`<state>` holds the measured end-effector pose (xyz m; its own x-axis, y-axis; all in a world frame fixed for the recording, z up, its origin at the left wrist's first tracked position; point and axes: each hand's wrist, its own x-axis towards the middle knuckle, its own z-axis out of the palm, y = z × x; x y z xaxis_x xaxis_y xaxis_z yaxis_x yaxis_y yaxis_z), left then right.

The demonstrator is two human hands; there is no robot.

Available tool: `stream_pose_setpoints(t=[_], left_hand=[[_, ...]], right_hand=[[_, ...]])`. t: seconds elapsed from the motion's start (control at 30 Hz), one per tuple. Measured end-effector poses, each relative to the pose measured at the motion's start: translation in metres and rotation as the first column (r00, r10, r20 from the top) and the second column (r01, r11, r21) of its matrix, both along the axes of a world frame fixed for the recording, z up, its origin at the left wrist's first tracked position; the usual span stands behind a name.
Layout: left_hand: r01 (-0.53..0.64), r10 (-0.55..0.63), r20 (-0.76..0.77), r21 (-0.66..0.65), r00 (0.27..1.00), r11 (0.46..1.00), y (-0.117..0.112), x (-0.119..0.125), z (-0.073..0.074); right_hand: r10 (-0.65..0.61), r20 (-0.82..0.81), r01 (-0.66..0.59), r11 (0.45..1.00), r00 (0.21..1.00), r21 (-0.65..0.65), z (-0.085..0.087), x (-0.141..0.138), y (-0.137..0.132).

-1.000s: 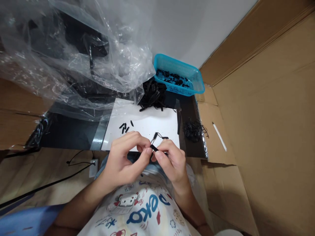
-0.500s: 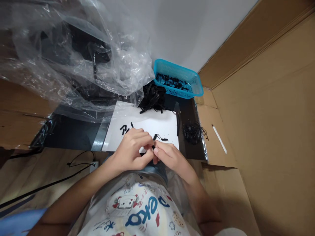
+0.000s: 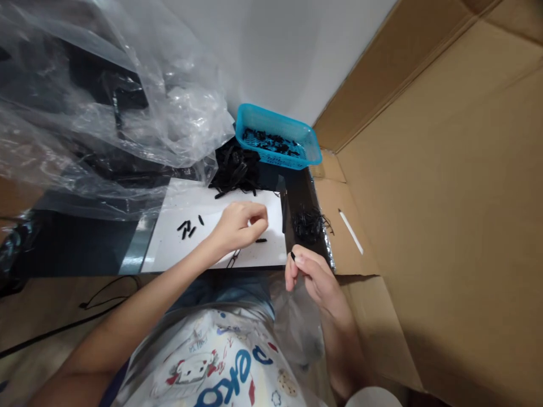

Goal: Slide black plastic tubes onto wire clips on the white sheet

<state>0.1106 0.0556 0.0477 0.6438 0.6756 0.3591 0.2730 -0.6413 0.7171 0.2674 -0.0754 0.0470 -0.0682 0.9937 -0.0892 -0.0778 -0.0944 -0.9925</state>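
Note:
My right hand (image 3: 314, 277) is at the near edge of the black tray, pinching a small black tube (image 3: 292, 256) between its fingertips. My left hand (image 3: 240, 226) hangs over the white board (image 3: 263, 257), its fingers curled, with nothing visible in them. A short black piece (image 3: 261, 240) lies just beyond that hand's fingers. A small loop of thin wire (image 3: 232, 259) sits under the left wrist. Several black tubes (image 3: 185, 229) lie at the board's left side.
A blue plastic basket (image 3: 275, 138) holding many black parts stands at the back. A heap of black cords (image 3: 235, 168) lies beside it, and a tangle of thin black cord (image 3: 309, 223) sits right of the board. Clear plastic sheeting (image 3: 127, 96) bulges at upper left, with cardboard flaps (image 3: 424, 198) on the right.
My hands have separated from their pinch together at the middle. The right hand moved down and right with the black tube, and the left hand moved up over the board. The whole view shifted left.

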Motion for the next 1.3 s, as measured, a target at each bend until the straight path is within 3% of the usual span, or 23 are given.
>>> stream_pose_setpoints(t=[0.03, 0.13, 0.23, 0.33, 0.4, 0.47, 0.53, 0.67, 0.9, 1.1, 1.3], left_hand=[[0.023, -0.022, -0.081, 0.015, 0.996, 1.0, 0.004, 0.02, 0.0], [0.118, -0.113, -0.132, 0.033, 0.985, 0.992, 0.014, 0.074, 0.001], [0.205, -0.197, -0.141, 0.042, 0.97, 0.978, 0.014, 0.098, 0.004], [0.292, -0.293, -0.023, -0.027, 0.956, 0.956, -0.001, 0.08, 0.012], [0.353, -0.296, 0.322, -0.134, 0.899, 0.926, -0.017, 0.053, 0.019], [0.371, -0.288, 0.443, -0.112, 0.849, 0.922, -0.035, 0.025, 0.025], [0.35, -0.296, 0.449, -0.04, 0.843, 0.936, -0.049, 0.004, 0.028], [0.292, -0.224, 0.487, -0.067, 0.844, 0.954, -0.06, -0.017, 0.029], [0.182, -0.127, 0.546, -0.047, 0.828, 0.982, -0.063, -0.036, 0.031], [0.18, -0.113, 0.569, -0.063, 0.815, 0.982, -0.064, -0.043, 0.027], [0.156, -0.096, 0.588, -0.053, 0.803, 0.986, -0.065, -0.046, 0.024]], right_hand=[[-0.036, 0.025, 0.035, 0.999, 0.999, 0.022, 0.002, 0.003, -0.004], [-0.129, 0.045, 0.126, 0.99, 0.991, 0.07, 0.011, 0.011, -0.015], [-0.208, 0.017, 0.205, 0.974, 0.978, 0.095, 0.016, 0.014, -0.023], [-0.224, -0.037, 0.226, 0.967, 0.974, 0.117, 0.017, 0.013, -0.024], [-0.19, -0.067, 0.197, 0.974, 0.979, 0.112, 0.016, 0.011, -0.021], [-0.121, -0.09, 0.13, 0.987, 0.989, 0.096, 0.016, 0.007, -0.017], [-0.03, -0.111, 0.04, 0.996, 0.993, 0.082, 0.016, 0.002, -0.013], [0.086, -0.135, -0.072, 0.992, 0.987, 0.102, 0.019, -0.011, -0.003], [0.099, -0.149, -0.084, 0.991, 0.984, 0.103, 0.024, -0.036, 0.005], [0.078, -0.299, -0.009, 0.974, 0.951, 0.226, 0.023, -0.055, 0.009], [0.137, -0.277, -0.08, 0.975, 0.951, 0.209, 0.018, -0.056, 0.013]])
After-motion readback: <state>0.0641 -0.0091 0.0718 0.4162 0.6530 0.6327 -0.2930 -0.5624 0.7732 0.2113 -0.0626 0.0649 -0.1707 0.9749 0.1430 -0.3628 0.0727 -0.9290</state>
